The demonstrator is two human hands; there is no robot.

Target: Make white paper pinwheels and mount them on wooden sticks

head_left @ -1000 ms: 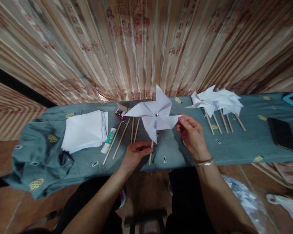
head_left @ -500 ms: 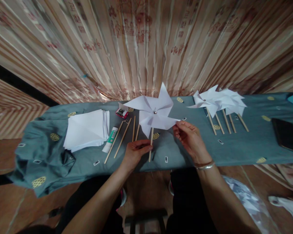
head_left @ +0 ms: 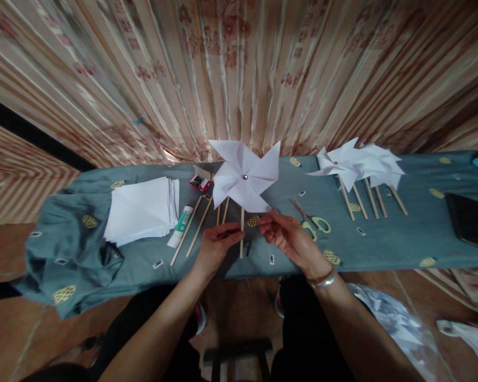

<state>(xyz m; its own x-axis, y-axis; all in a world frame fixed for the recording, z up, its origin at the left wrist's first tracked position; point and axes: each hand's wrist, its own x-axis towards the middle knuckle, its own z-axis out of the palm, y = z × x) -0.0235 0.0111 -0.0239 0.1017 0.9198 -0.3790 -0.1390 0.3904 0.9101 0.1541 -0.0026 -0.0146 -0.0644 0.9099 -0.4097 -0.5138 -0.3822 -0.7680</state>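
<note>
A white paper pinwheel (head_left: 258,178) with a shiny pin at its middle stands upright in front of me. My left hand (head_left: 217,245) is closed on its wooden stick (head_left: 241,248), pinching it between thumb and fingers. At the tip of the lower blade is my right hand (head_left: 289,239), its fingers bent and drawn together against the paper. Just beyond that hand lie scissors with pale green handles (head_left: 322,225). Left of the pinwheel are several loose wooden sticks (head_left: 199,228), a glue stick (head_left: 180,227) and a small red box of pins (head_left: 199,182).
A stack of white paper (head_left: 139,209) rests on the left of the cloth-covered table (head_left: 382,244). Several finished pinwheels (head_left: 348,164) lie together at the right. Farther right is a black phone (head_left: 470,220). A patterned curtain (head_left: 239,79) hangs behind the table.
The pinwheel has shifted slightly left and its blades have turned clockwise. My right hand has moved left and down with the blade tip, uncovering the scissors.
</note>
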